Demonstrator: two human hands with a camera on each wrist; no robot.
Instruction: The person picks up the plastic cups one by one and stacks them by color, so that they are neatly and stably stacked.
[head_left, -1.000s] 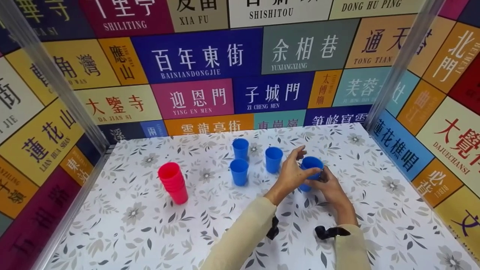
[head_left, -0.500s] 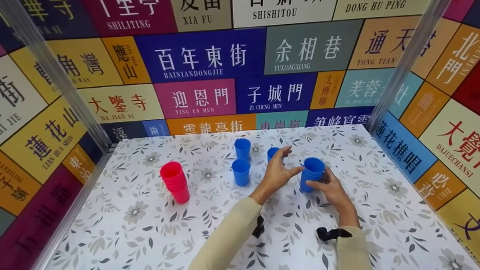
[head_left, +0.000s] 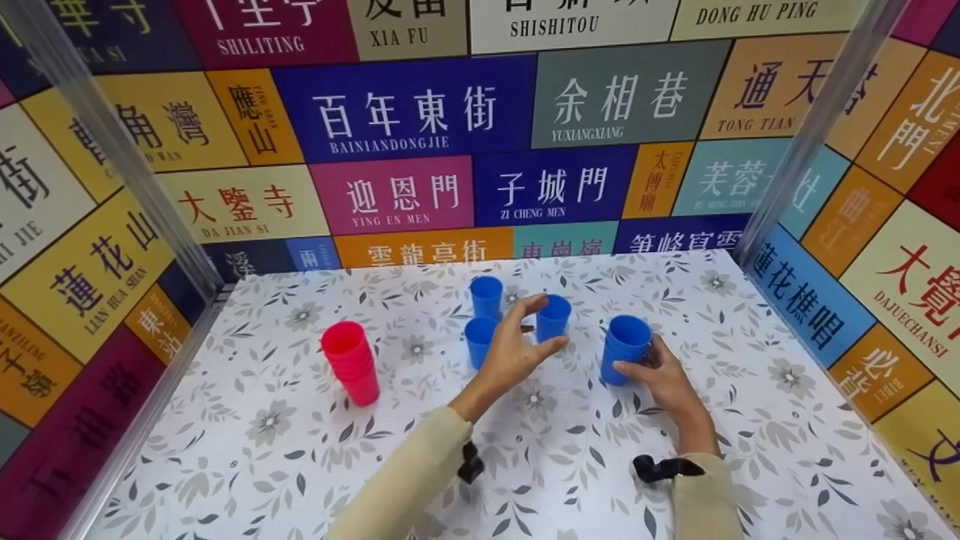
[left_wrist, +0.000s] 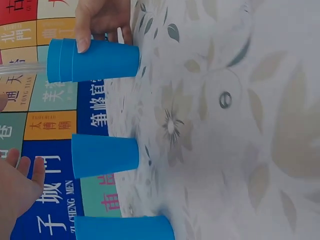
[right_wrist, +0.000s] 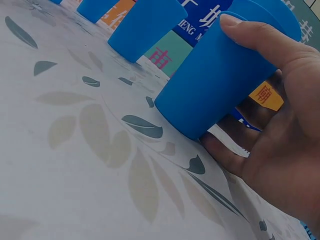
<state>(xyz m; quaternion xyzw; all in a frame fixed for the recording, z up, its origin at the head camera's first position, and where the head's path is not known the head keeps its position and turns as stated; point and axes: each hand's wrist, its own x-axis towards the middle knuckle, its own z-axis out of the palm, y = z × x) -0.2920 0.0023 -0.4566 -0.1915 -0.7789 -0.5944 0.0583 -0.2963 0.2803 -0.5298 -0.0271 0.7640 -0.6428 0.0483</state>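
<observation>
My right hand (head_left: 646, 364) grips a short stack of nested blue cups (head_left: 624, 346) that stands on the floral table (head_left: 262, 450); in the right wrist view its thumb lies across the stack (right_wrist: 220, 75). My left hand (head_left: 534, 330) hovers with fingers spread beside a single blue cup (head_left: 553, 315), apart from it. In the left wrist view that cup (left_wrist: 105, 155) stands clear of my left hand (left_wrist: 17, 182), and the held stack (left_wrist: 95, 60) shows with the right hand (left_wrist: 102, 17) on it. Two more blue cups (head_left: 486, 295) (head_left: 478, 341) stand just left of my left hand.
A stack of red cups (head_left: 350, 362) stands at the table's left. Walls of coloured sign panels (head_left: 405, 112) close the table on the back and both sides, with clear corner posts (head_left: 795, 142). Bare tablecloth spreads toward the front edge.
My left hand let go of the blue stack and moved left to the single blue cup. The right hand kept hold of the stack, which now stands on the table.
</observation>
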